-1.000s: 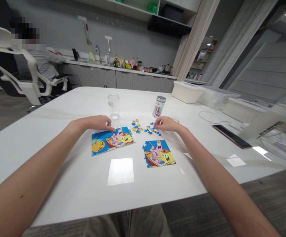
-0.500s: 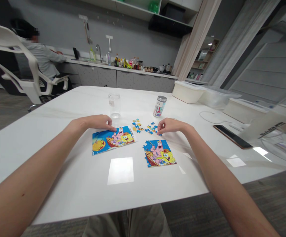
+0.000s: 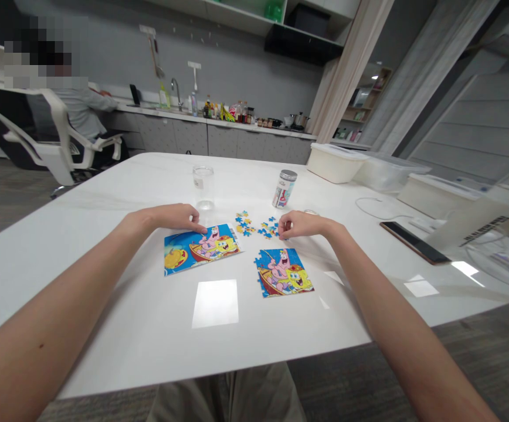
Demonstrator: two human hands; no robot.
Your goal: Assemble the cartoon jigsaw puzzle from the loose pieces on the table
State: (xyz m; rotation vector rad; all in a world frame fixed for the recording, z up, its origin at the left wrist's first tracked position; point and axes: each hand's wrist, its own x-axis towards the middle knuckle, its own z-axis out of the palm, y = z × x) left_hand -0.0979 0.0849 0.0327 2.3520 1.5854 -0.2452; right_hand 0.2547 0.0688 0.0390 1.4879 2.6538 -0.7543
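Note:
My left hand (image 3: 184, 218) rests at the upper edge of a flat picture card (image 3: 197, 252), its thumb on the card and its other fingers curled. The card shows cartoon figures in a boat. To the right lies a partly assembled jigsaw puzzle (image 3: 284, 272) with the same figures and a jagged left edge. My right hand (image 3: 298, 224) is pinched at the right side of a pile of loose puzzle pieces (image 3: 267, 227); a small piece seems to be at its fingertips, mostly hidden. More loose pieces (image 3: 244, 224) lie between the hands.
Behind the pieces stand a clear jar (image 3: 204, 190) and a printed can (image 3: 285, 189) with a metal lid. Storage boxes (image 3: 336, 164), a phone (image 3: 413, 242) and cables lie at the right. A person (image 3: 81, 108) sits near the counter at the far left.
My right hand has shifted slightly left at the loose pieces. My left hand, the card and the assembled puzzle stay where they were.

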